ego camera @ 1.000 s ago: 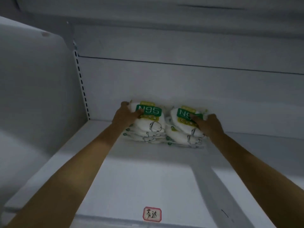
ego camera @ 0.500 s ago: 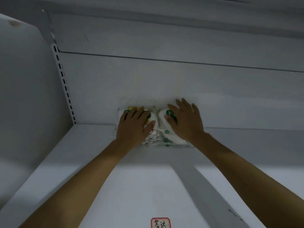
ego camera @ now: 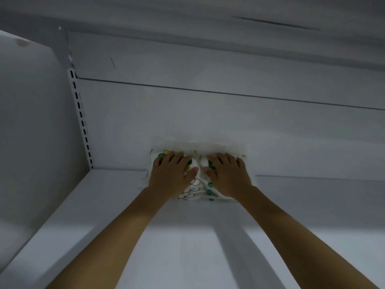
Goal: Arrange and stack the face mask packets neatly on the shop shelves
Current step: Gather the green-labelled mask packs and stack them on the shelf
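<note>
Packets [ego camera: 194,187], frame centre, lie under flat, open left hand [ego camera: 173,174] and right hand [ego camera: 228,176], seemingly pressing stacks level against the shelf [ego camera: 187,247] back.

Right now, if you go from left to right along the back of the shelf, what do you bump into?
Side wall → slotted upright strip → left hand on left packet stack → right hand on right packet stack → bare back panel.

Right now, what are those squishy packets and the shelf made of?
The mask packets look like thin, glossy plastic film: they crumple and bulge under the left hand and right hand. The shelf looks like painted sheet metal, smooth, matte and white, though the dim light leaves that uncertain.
</note>
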### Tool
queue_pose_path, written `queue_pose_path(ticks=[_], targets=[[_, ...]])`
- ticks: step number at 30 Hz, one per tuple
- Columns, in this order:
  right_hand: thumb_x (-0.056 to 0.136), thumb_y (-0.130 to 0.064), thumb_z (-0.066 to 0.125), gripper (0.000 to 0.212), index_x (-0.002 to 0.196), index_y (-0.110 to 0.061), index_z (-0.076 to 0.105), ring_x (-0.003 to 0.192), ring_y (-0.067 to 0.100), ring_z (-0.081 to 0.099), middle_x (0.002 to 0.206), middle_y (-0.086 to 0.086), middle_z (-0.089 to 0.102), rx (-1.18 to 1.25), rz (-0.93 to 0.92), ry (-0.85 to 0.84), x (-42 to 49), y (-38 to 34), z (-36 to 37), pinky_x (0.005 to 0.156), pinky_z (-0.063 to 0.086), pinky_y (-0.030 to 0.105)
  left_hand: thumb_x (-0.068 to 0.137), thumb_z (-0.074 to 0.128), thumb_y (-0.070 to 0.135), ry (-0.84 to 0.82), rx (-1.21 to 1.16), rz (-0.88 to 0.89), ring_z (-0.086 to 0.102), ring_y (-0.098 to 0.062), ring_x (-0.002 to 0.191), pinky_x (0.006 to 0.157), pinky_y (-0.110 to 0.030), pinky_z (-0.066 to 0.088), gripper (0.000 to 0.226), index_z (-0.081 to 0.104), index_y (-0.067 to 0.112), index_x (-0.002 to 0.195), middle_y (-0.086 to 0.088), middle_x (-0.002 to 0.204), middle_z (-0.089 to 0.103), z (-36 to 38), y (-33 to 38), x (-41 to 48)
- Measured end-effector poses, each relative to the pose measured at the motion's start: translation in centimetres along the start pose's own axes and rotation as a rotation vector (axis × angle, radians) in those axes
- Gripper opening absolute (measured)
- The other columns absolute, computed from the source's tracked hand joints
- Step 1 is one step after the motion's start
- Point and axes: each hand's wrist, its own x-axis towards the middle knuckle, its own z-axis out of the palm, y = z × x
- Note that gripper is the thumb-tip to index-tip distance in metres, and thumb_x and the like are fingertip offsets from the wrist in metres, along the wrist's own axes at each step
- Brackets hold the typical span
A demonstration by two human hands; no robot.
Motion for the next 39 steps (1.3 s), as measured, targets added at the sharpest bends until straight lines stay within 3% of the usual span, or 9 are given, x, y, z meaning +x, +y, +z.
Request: queue_pose_path(ticks=[2, 5, 8, 12, 19, 29, 34, 39], targets=[[0.086, -0.062, -0.005, 0.078, 0.150, -0.028, 0.024, 0.145, 0.027, 0.021, 0.158, 0.006, 0.024, 0.030, 0.007, 0.004, -0.1, 0.0, -0.1, 0.116, 0.017, 0.046, 0.072, -0.010, 0.065, 0.003, 0.018, -0.002, 0.031, -0.022, 0.141, 0.112, -0.038, 0.020, 0.095, 0.041, 0.028, 0.143, 0.002, 0.152, 0.038, -0.3, 0.0, 0.1], [0.101, -0.052, 0.021, 0.057, 0.152, -0.027, 0.023, 0.147, 0.028, 0.016, 0.159, 0.012, 0.019, 0.070, 0.015, -0.015, 0.2, 0.2, -0.5, 0.118, 0.014, 0.046, 0.077, -0.006, 0.065, -0.028, 0.043, 0.011, 0.034, -0.023, 0.138, 0.110, -0.039, 0.024, 0.090, 0.042, 0.026, 0.142, 0.000, 0.151, 0.039, -0.8, -0.1, 0.4], [0.097, -0.058, 0.027, 0.063, 0.149, -0.023, 0.031, 0.141, 0.031, 0.030, 0.152, 0.015, 0.035, 0.124, 0.032, 0.024, 0.3, 0.8, -1.5, 0.115, 0.025, 0.043, 0.097, 0.020, 0.058, -0.098, 0.075, 0.044, 0.038, -0.026, 0.136, 0.108, -0.040, 0.030, 0.061, 0.038, 0.022, 0.143, -0.005, 0.151, 0.038, -1.7, -0.1, 1.1], [0.097, -0.056, 0.037, 0.063, 0.147, -0.019, 0.034, 0.135, 0.028, 0.040, 0.146, 0.012, 0.044, 0.202, 0.060, 0.107, -1.1, 1.9, -3.9, 0.110, 0.030, 0.038, 0.097, 0.021, 0.060, -0.168, -0.087, -0.045, 0.037, -0.031, 0.137, 0.104, -0.045, 0.037, 0.071, 0.017, 0.015, 0.153, -0.010, 0.156, 0.028, -4.5, 0.4, 1.3], [0.096, -0.058, 0.037, 0.065, 0.146, -0.017, 0.035, 0.129, 0.028, 0.046, 0.144, 0.010, 0.046, 0.116, 0.112, 0.178, -7.2, 7.8, -7.1, 0.103, 0.035, 0.038, 0.097, 0.024, 0.060, -0.080, -0.047, 0.064, 0.034, -0.029, 0.139, 0.105, -0.046, 0.036, 0.072, 0.017, 0.014, 0.153, -0.010, 0.156, 0.028, -8.3, 6.8, 1.0], [0.092, -0.066, 0.035, 0.073, 0.148, -0.020, 0.030, 0.128, 0.031, 0.045, 0.146, 0.009, 0.043, 0.029, 0.424, 0.191, -25.2, 26.6, -12.1, 0.104, 0.036, 0.042, 0.095, 0.030, 0.063, -0.059, -0.057, 0.388, 0.034, -0.025, 0.137, 0.106, -0.040, 0.035, 0.073, 0.017, 0.020, 0.153, -0.003, 0.157, 0.027, -10.6, 32.0, -0.2], [0.087, -0.064, 0.052, 0.078, 0.148, -0.022, 0.027, 0.129, 0.032, 0.044, 0.149, 0.009, 0.039, 0.023, 0.641, 0.183, -38.4, 37.8, -14.2, 0.099, 0.041, 0.044, 0.087, 0.053, 0.060, -0.011, -0.045, 0.632, 0.034, -0.025, 0.138, 0.110, -0.040, 0.031, 0.081, 0.022, 0.020, 0.151, -0.005, 0.155, 0.030, -10.0, 47.3, -2.6], [0.083, -0.061, 0.059, 0.083, 0.149, -0.027, 0.023, 0.129, 0.032, 0.043, 0.150, 0.006, 0.036, -0.020, 0.819, 0.091, -50.6, 46.1, -15.4, 0.099, 0.043, 0.047, 0.083, 0.057, 0.058, -0.050, -0.093, 0.778, 0.032, -0.024, 0.140, 0.112, -0.042, 0.029, 0.084, 0.021, 0.023, 0.151, -0.001, 0.156, 0.028, -7.8, 61.1, -6.8]])
